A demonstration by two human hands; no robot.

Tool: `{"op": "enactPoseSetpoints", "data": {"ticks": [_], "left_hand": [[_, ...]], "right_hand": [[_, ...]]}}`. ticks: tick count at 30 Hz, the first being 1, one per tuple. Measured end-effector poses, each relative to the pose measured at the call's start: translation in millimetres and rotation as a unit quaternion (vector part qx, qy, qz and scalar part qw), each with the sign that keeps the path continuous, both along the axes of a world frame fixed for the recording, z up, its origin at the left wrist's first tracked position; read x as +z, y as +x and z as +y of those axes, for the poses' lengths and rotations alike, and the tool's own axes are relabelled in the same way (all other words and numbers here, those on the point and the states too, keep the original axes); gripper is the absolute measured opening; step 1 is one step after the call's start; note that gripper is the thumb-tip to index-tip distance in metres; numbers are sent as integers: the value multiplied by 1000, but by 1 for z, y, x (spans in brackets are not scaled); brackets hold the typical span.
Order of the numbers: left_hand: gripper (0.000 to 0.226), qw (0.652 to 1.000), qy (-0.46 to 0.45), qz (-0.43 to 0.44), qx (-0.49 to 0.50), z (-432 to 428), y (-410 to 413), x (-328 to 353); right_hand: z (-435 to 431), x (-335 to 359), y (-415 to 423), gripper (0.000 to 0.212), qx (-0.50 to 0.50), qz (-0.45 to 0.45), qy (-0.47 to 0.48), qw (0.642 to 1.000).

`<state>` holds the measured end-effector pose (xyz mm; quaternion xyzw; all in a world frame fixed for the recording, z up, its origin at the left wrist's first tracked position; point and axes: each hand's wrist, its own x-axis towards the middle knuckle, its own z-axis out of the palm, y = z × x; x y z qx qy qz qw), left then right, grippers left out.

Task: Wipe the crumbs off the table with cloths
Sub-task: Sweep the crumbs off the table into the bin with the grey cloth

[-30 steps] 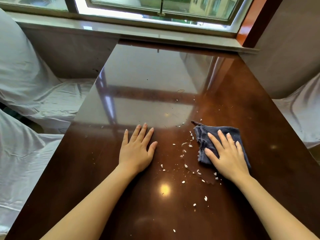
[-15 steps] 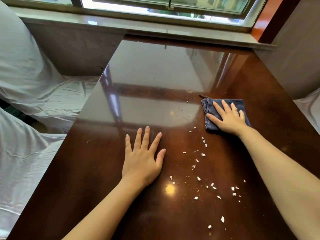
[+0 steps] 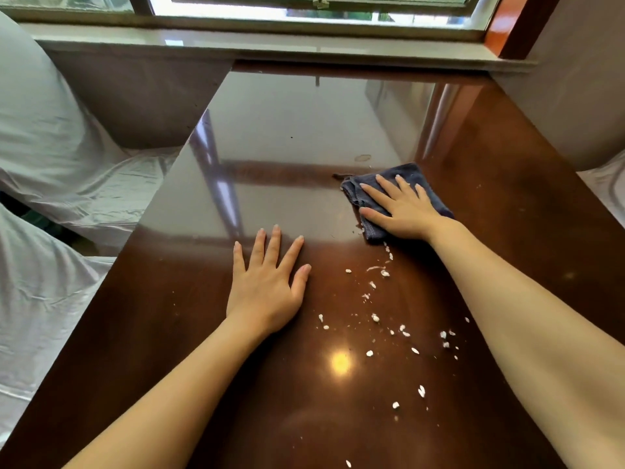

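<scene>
A folded dark blue cloth [image 3: 431, 189] lies on the glossy brown table [image 3: 176, 316], right of centre. My right hand [image 3: 402, 211] presses flat on the cloth, fingers spread and pointing away from me. My left hand [image 3: 267, 286] rests palm down on the bare tabletop, fingers apart, holding nothing. Several white crumbs [image 3: 375, 318] are scattered on the wood between my forearms, from just below the cloth toward the near edge.
White fabric-covered seats [image 3: 50, 157] stand along the table's left side, and another [image 3: 605, 187] shows at the right. A window sill [image 3: 270, 45] runs along the far end of the table. A small smudge [image 3: 362, 158] marks the wood beyond the cloth.
My right hand slid the cloth away from me, past the crumbs toward the far side, then a little back and to the left. My left hand stayed flat in place.
</scene>
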<state>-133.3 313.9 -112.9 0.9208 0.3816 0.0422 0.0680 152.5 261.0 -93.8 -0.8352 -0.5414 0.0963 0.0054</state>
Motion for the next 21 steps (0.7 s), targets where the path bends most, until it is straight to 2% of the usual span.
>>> {"op": "enactPoseSetpoints", "data": {"ticks": [10, 21], "left_hand": [[59, 999, -38, 16, 33, -9, -3, 10], [58, 997, -40, 25, 56, -48, -48, 10]], "right_hand": [[-61, 2, -69, 68, 37, 27, 9, 999], [-138, 5, -133, 67, 51, 55, 11, 997]]}}
